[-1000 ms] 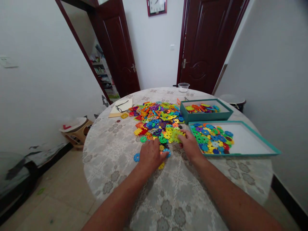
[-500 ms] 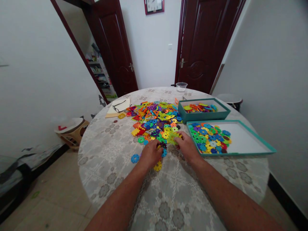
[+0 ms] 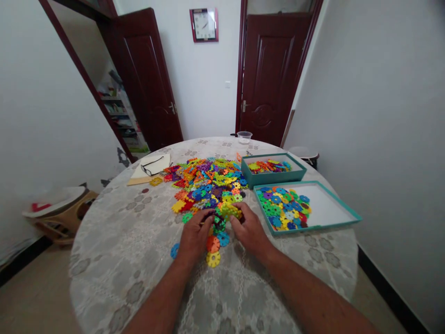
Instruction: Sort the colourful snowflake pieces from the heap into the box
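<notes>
My left hand is closed in a pinch above the near edge of a heap of coloured plastic snowflake discs. A dark snowflake disc shows at its fingertips, partly hidden. To its right, my right hand grips yellow-green snowflake discs that look bunched together. Just below the hands lie an orange disc, a light blue disc and a yellow disc. Another blue disc is partly covered by my left hand.
A green-sided box with more discs stands at the back right. Before it lies a shallow white lid, discs filling its left part. Glasses rest on paper at the left. A clear plastic bowl sits at the table's far edge.
The camera view has tilted up and turned right, so the scene sits lower and further left. Both hands have shifted slightly left. The orange disc below my left hand has come into view.
</notes>
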`<state>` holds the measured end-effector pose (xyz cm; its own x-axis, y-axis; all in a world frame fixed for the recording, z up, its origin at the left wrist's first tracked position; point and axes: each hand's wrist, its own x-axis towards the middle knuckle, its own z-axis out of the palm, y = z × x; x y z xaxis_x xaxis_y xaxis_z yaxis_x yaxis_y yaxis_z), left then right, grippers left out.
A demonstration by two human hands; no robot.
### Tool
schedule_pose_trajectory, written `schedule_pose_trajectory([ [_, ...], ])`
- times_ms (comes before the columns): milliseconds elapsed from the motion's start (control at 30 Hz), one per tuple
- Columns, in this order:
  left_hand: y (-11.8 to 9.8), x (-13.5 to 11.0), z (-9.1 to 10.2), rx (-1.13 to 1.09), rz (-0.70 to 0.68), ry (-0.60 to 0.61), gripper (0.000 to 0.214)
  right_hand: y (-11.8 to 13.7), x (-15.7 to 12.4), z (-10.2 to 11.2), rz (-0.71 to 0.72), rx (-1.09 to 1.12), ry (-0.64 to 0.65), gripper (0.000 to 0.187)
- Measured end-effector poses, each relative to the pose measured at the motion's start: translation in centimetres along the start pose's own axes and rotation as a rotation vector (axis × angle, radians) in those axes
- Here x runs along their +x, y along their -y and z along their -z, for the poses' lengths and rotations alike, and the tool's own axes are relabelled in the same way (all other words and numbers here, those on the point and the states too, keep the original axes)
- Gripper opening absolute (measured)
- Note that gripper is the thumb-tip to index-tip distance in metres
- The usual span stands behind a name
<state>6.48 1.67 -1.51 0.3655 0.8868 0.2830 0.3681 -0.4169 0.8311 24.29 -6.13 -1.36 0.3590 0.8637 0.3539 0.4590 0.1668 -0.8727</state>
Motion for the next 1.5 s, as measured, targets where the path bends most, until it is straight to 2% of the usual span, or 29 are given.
schedule_pose_trajectory([
  [100,0.3,-0.1,0.0,-0.010,0.009,0.019,0.034,-0.1,0.1,0.0,-0.054,0.000,-0.019,0.030],
  [300,1.3,-0.3,-0.4,0.114,-0.084,0.056,0.035,-0.3,-0.1,-0.4,-0.006,0.090,0.195,0.034],
  [467,1.4,-0.2,-0.3,0.149,-0.067,0.037,0.033,-0.6,-0.2,-0.5,-0.066,0.160,0.269,0.038],
  [567,1.2,-0.4,-0.5,0.149,-0.095,0.048,0.030,-0.8,-0.2,-0.5,-0.001,0.137,0.258,0.043],
  [633,1.0,-0.5,-0.6,0.137,-0.115,0.055,0.028,-0.8,-0.1,-0.4,0.006,0.113,0.237,0.039],
  [767,0.9,-0.7,-0.6,0.122,-0.153,0.049,0.029,-0.6,0.1,-0.3,-0.113,0.149,0.172,0.032],
  [867,1.3,-0.8,-0.5,0.168,-0.225,0.011,0.027,-0.4,0.6,0.5,-0.180,0.195,0.145,0.042],
  [933,1.6,-0.7,-0.4,0.205,-0.279,-0.022,0.025,-0.1,1.2,1.9,-0.189,0.181,0.160,0.048],
  [1033,2.0,-0.5,-0.1,0.245,-0.311,-0.046,0.025,0.4,3.0,5.3,-0.114,-0.011,0.170,0.042],
  [1100,2.1,-0.4,0.2,0.267,-0.324,-0.054,0.025,0.5,4.9,8.3,-0.020,-0.244,0.100,0.035],
  [1167,2.1,-0.3,0.5,0.287,-0.331,-0.068,0.026,0.0,7.4,11.4,0.059,-0.460,-0.028,0.036],
  [1233,2.1,-0.2,0.8,0.303,-0.332,-0.094,0.027,-1.3,10.2,14.2,0.116,-0.627,-0.145,0.036],
  [1333,2.2,0.1,1.2,0.311,-0.327,-0.136,0.029,-4.0,14.1,17.3,0.121,-0.844,-0.233,0.041],
  [1500,2.2,0.3,1.6,0.332,-0.303,-0.144,0.029,-7.8,17.2,19.5,0.090,-0.907,-0.270,0.045],
])
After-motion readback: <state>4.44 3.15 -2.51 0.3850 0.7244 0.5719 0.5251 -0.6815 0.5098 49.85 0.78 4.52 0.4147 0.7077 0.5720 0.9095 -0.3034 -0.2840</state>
